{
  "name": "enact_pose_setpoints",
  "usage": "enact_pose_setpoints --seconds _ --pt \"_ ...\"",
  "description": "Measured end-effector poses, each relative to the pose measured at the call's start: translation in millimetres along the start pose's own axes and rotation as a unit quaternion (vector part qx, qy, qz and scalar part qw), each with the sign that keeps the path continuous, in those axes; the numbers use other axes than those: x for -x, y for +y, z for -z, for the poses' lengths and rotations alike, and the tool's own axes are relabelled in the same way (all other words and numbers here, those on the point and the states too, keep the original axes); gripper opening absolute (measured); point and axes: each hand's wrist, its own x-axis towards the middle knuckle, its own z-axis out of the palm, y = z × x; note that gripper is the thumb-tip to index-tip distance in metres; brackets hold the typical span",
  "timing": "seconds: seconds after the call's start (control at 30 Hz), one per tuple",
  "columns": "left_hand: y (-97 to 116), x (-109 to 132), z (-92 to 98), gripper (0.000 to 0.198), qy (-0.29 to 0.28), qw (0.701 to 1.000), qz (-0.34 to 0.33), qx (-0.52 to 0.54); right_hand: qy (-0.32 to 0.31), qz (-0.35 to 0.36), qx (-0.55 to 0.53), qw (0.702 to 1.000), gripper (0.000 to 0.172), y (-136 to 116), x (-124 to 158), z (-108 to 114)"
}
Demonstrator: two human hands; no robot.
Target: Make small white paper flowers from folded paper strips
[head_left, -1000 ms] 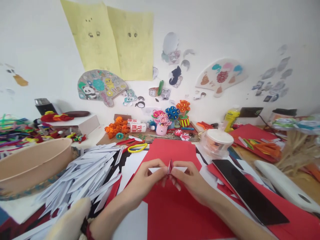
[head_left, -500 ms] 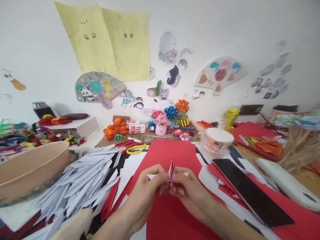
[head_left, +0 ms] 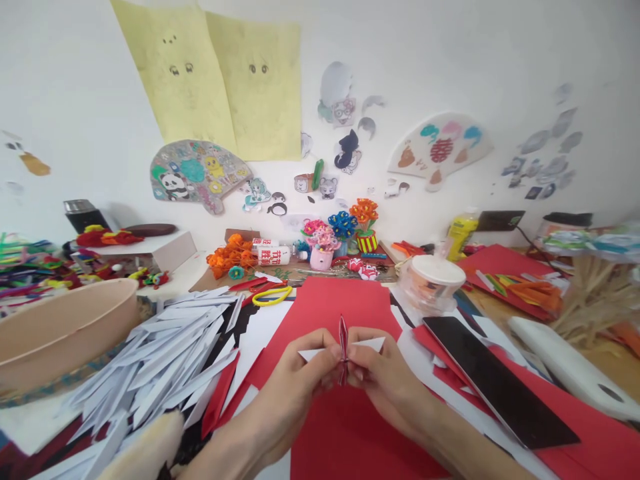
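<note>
Both hands meet over a red paper sheet [head_left: 345, 427] at the table's front centre. My left hand [head_left: 295, 387] and my right hand [head_left: 385, 380] each pinch one side of a small folded paper piece [head_left: 343, 340]. The piece is red along its upright middle fold, and white pointed flaps stick out to the left and right of it. The fingers of both hands are closed on it. A pile of several similar folded white and red strips [head_left: 165, 360] lies just left of my left hand.
A tan bowl [head_left: 65, 327] sits at the far left. Yellow-handled scissors [head_left: 273, 295] lie behind the red sheet. A clear lidded tub [head_left: 433, 280], a black phone [head_left: 495, 380] and a white tool [head_left: 570, 373] lie to the right. Paper flowers [head_left: 345, 233] and a glue bottle [head_left: 273, 255] line the wall.
The hands have stayed together on the folded piece, working the fold. The white flaps show again on both sides after being mostly covered half a second ago.
</note>
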Motion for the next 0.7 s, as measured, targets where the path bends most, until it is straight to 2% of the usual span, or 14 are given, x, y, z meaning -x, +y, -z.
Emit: enact_pose_setpoints --seconds 0.07,0.13,0.2,0.27,0.37,0.43,0.47,0.57,0.63,0.7 --pt "2.2 -1.8 4.8 0.029 -0.001 0.999 -0.007 -0.043 -0.018 0.004 0.038 0.999 0.031 -6.1 -2.3 3.7" --pt "6.3 -4.6 13.1 0.028 -0.003 0.991 -0.029 -0.133 -0.049 0.02 0.127 0.99 0.029 -14.3 -5.5 9.8" --pt "10.2 -7.3 22.6 0.023 -0.006 0.961 -0.074 -0.265 -0.09 0.055 0.268 0.958 0.024 -21.4 -8.6 16.7" --pt "11.1 -9.2 30.8 0.016 -0.001 0.91 -0.124 -0.396 -0.107 0.12 0.385 0.909 0.02 -24.0 -10.6 22.7" --pt "4.8 -10.1 37.5 0.012 0.006 0.812 -0.178 -0.556 -0.115 0.223 0.536 0.806 0.013 -18.4 -11.7 28.1" --pt "-1.6 -10.2 37.9 0.016 -0.003 0.745 -0.198 -0.637 -0.13 0.256 0.605 0.743 0.012 -12.2 -11.9 29.8" --pt "-4.3 -10.2 37.2 0.017 -0.009 0.715 -0.204 -0.669 -0.138 0.263 0.625 0.722 0.012 -9.2 -12.0 30.3" --pt "-8.3 -10.1 33.6 0.016 -0.024 0.654 -0.226 -0.722 -0.15 0.281 0.635 0.704 0.016 -1.7 -12.3 31.6" --pt "-8.5 -9.7 31.4 0.014 -0.043 0.64 -0.245 -0.727 -0.141 0.307 0.623 0.705 0.022 3.6 -12.5 32.4" --pt "-8.7 -8.9 30.0 0.015 -0.065 0.64 -0.259 -0.72 -0.116 0.338 0.62 0.698 0.025 9.9 -12.7 33.3"
